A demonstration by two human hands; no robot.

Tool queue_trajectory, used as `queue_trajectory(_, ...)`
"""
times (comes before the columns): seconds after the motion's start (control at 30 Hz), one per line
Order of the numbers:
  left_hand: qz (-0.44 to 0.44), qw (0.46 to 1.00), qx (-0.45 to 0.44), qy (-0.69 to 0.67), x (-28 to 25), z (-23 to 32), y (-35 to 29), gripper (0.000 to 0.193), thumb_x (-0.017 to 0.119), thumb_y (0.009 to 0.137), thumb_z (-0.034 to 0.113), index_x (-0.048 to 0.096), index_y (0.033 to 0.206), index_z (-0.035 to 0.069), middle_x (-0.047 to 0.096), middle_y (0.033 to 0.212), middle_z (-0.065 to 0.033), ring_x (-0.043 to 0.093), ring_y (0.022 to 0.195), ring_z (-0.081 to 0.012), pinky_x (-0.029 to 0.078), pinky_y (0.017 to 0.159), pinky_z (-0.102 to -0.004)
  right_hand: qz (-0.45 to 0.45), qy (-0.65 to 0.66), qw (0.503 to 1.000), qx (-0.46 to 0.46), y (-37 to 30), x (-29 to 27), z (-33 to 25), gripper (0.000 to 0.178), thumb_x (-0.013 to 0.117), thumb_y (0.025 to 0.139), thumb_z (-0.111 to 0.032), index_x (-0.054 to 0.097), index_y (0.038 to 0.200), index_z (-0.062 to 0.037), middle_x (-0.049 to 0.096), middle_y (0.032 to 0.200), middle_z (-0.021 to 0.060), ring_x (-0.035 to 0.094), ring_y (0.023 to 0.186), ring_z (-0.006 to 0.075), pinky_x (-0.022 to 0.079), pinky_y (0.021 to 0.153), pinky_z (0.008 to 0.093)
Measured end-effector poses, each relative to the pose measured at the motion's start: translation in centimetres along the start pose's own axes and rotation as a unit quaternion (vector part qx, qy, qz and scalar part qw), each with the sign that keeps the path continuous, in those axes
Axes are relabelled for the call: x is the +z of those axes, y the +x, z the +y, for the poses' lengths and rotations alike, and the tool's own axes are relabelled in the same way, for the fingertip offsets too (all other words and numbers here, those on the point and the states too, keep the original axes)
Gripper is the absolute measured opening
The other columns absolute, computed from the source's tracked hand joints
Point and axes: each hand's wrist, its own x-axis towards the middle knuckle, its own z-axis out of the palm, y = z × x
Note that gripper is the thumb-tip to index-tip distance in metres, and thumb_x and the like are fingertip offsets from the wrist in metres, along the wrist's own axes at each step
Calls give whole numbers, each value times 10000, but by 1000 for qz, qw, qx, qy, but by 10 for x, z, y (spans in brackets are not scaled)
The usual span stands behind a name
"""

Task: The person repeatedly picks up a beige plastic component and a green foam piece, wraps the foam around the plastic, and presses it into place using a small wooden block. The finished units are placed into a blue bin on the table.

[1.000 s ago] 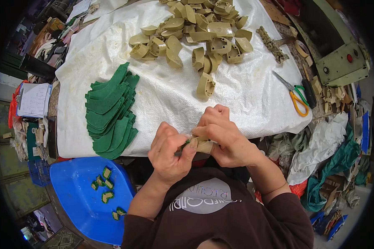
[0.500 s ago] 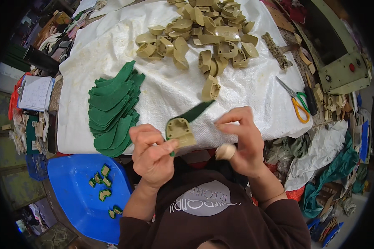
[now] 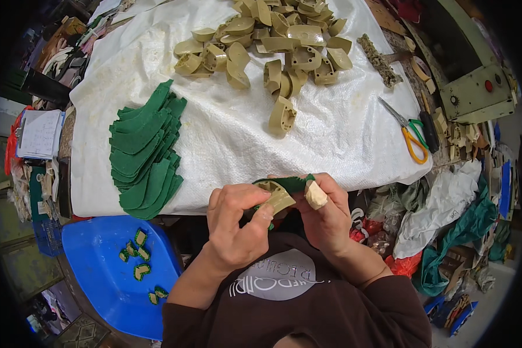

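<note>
My left hand (image 3: 238,232) grips a tan plastic shoe heel (image 3: 282,200) with its fingers and thumb, low over the near edge of the table. A green fabric strip (image 3: 290,184) runs along the heel's far side. My right hand (image 3: 332,223) pinches the strip's right end; a pale wrap (image 3: 316,195) covers its thumb. The fingertips behind the strip are partly hidden. To the left lies a fanned stack of green fabric strips (image 3: 145,153). Beyond my hands, one loose heel (image 3: 282,118) lies before a large pile of tan heels (image 3: 290,43).
A white woven sheet (image 3: 220,145) covers the table. Scissors (image 3: 410,136) with orange and green handles lie at the right, by a green machine (image 3: 478,98). At lower left a blue basin (image 3: 98,296) holds several green-edged pieces (image 3: 141,271). A clipboard (image 3: 40,133) stands far left.
My right hand has moved left to the heel and taken hold of the green strip's free end, which stuck out before. The heel has shifted right and turned in my left hand.
</note>
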Motion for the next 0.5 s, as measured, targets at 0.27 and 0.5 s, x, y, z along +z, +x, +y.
queue_trajectory(0.27, -64, 994, -11, 83, -1, 8, 10, 154, 641, 689, -20, 521, 775, 26, 555, 849, -114, 544, 679, -247, 354, 538, -335, -82, -336, 934, -93, 6, 3, -12, 335, 412, 959, -181, 570, 1183, 12, 644, 1060, 124, 629, 922, 184, 491, 798, 291)
queue_trajectory(0.5, -14, 979, -137, -154, -5, -3, -3, 228, 643, 757, -107, 490, 869, 20, 578, 883, -159, 597, 789, -298, 500, 695, -374, -189, -233, 954, 2, 39, -13, -29, 445, 558, 920, -328, 544, 1194, 21, 615, 1086, 118, 602, 1000, 205, 479, 884, 351)
